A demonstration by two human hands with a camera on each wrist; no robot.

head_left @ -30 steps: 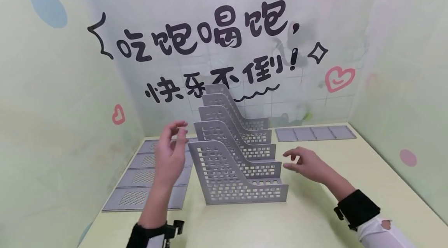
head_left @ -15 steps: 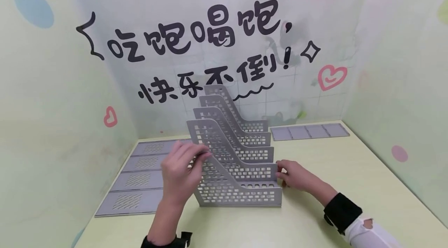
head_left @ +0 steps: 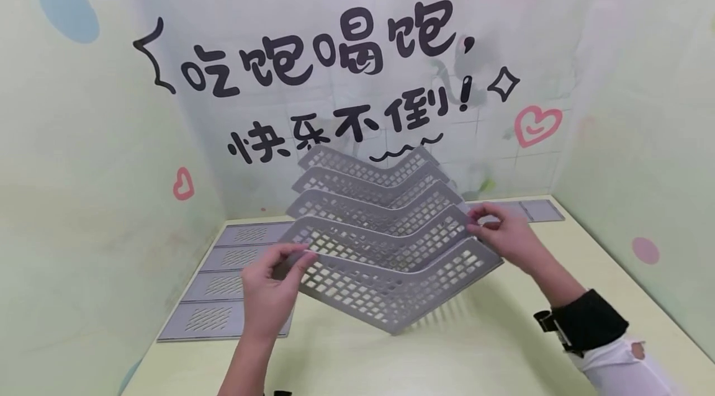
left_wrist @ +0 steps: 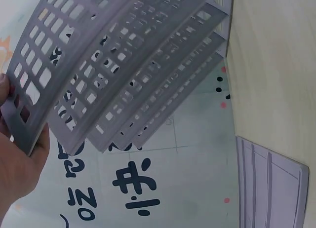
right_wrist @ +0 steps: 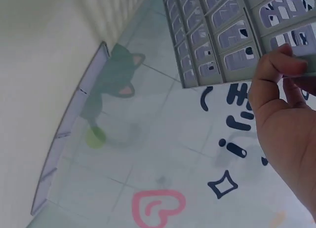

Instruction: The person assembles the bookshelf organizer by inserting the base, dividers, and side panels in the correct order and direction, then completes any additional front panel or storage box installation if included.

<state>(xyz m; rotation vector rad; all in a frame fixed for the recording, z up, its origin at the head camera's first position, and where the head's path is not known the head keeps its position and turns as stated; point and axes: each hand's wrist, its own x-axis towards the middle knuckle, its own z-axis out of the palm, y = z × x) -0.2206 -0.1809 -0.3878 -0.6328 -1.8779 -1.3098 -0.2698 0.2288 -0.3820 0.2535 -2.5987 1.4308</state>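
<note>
Bright, diffuse light in the head view, wide-angle stretch at its edges, faint barred shadow beneath the grey perforated plastic rack [head_left: 391, 244] on the pale yellow flat tabletop [head_left: 357, 362], wrist views dimmer and greyer, tabletop washed out in the right.

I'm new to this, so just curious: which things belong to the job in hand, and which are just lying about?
In the job:
grey rack, held tilted
left hand
right hand

Apparently just lying about:
slotted grey panels, flat at left
divided grey panel, flat at back right

The right arm [head_left: 557, 284] wears a black wristband [head_left: 591, 323] and a holed white sleeve [head_left: 617, 368].
</note>
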